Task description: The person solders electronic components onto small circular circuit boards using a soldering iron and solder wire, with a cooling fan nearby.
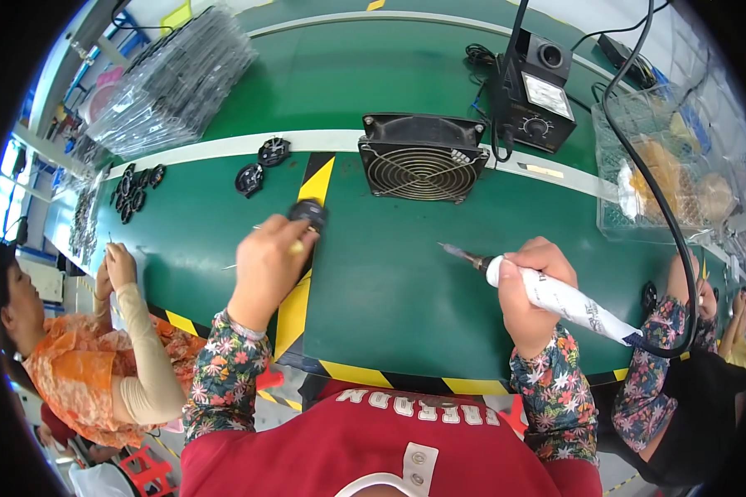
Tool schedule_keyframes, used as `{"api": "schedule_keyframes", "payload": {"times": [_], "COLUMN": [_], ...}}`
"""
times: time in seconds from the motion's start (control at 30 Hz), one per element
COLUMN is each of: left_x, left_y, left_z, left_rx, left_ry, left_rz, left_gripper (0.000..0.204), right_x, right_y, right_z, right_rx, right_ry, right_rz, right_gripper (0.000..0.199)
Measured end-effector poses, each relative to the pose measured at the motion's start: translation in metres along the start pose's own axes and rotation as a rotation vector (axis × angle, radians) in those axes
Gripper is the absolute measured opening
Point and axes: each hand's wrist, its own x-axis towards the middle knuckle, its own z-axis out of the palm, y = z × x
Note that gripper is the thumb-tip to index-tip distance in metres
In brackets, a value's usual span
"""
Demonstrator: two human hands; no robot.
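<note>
My right hand [535, 290] is closed round the white-wrapped handle of a soldering iron [576, 308]. The iron's thin tip points left, above the green table. To the left, my left hand [269, 263] pinches the near edge of a small black round part [308, 213] over the yellow and black tape. A thin metal end shows beside this hand, and something yellowish lies at its fingers; I cannot make out either. Two similar black round parts [249, 179] [274, 151] rest on the table beyond my left hand.
A black fan [423, 170] with a round grille stands ahead. Behind it are a soldering station [539, 103] and its looping black cord [651, 186]. Clear plastic trays [174, 83] are stacked far left; a clear basket [651, 219] sits right. Co-workers' hands [119, 267] work on both sides.
</note>
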Motion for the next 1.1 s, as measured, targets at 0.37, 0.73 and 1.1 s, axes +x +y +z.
{"api": "schedule_keyframes", "payload": {"times": [0.37, 0.73, 1.1], "left_x": [0.011, 0.059, 0.047], "left_y": [0.067, 0.070, 0.066], "left_z": [0.009, -0.005, 0.025], "left_rx": [-0.354, -1.055, -1.081], "left_ry": [-0.286, 0.088, -0.032], "left_rz": [0.389, 0.314, 0.323], "left_gripper": [0.024, 0.045, 0.045], "right_x": [0.000, 0.002, 0.003], "right_y": [-0.009, -0.003, -0.002], "right_z": [0.002, 0.007, 0.011], "right_rx": [0.060, 0.081, 0.083], "right_ry": [-0.082, -0.130, -0.195], "right_rz": [0.081, 0.151, 0.156], "right_gripper": [0.007, 0.009, 0.010]}}
